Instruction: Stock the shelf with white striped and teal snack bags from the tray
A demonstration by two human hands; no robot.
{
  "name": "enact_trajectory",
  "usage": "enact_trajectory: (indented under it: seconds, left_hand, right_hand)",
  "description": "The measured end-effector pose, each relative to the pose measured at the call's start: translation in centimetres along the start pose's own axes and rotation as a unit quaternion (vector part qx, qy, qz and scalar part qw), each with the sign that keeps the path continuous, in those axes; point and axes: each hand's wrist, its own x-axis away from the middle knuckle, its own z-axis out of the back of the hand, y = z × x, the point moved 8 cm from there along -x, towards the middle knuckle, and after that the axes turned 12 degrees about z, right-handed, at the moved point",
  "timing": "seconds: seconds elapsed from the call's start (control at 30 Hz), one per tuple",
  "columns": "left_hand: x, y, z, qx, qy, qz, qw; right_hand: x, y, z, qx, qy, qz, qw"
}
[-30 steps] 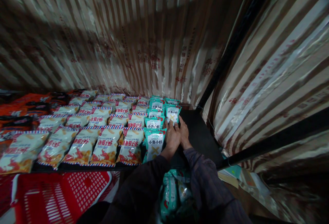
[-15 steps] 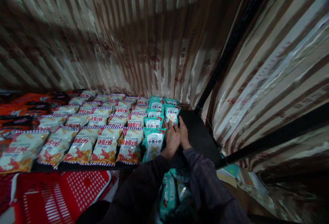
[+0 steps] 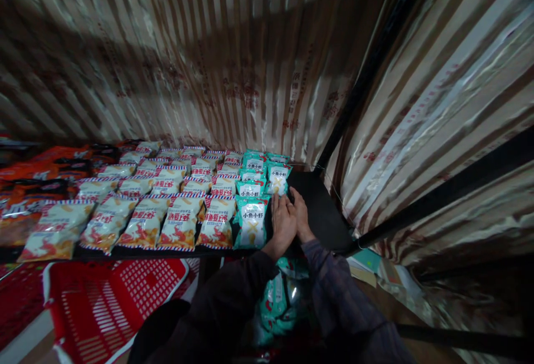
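A green-and-white snack bag (image 3: pixel 277 179) leans at the front of the short right-hand row on the black shelf. Just in front of its lower edge, my left hand (image 3: pixel 284 224) has its fingers stretched out. My right hand (image 3: pixel 301 216) lies against it on the right, fingers extended, fingertips near the bag's lower right corner. Whether the fingertips still touch the bag is hard to see. Left of my hands, another green snack bag (image 3: pixel 252 225) fronts a full row of the same kind.
White-and-red snack bags (image 3: pixel 181 222) fill rows to the left, with orange-and-black bags (image 3: pixel 54 161) beyond. A red basket (image 3: pixel 112 303) sits below. More green bags (image 3: pixel 275 300) lie below my forearms. A black post (image 3: pixel 354 102) and bare shelf (image 3: pixel 319 208) are at right.
My hands have drawn back slightly from the green bag, and my left fingers have straightened. The bag stays upright in its row. The camera view has shifted a little.
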Motion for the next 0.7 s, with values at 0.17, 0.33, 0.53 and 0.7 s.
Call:
enact_trajectory:
  seconds: [0.17,0.33,0.53,0.7]
  left_hand:
    - [4.2,0.7,1.4,0.040,-0.048,-0.061,0.996]
    - [9.7,-0.5,3.5,0.069,-0.109,-0.134,0.982]
    - [13.6,-4.0,4.0,0.012,-0.196,-0.107,0.975]
    - [13.7,-8.4,1.6,-0.124,-0.282,-0.075,0.948]
  right_hand:
    - [3.4,-3.3,2.3,-0.058,0.010,0.017,0.998]
    - [8.9,-7.7,4.6,-0.090,0.016,0.036,0.995]
    - [14.1,-9.1,4.7,-0.046,-0.086,0.040,0.994]
    - [16.9,-6.3,1.8,0.041,-0.318,-0.018,0.947]
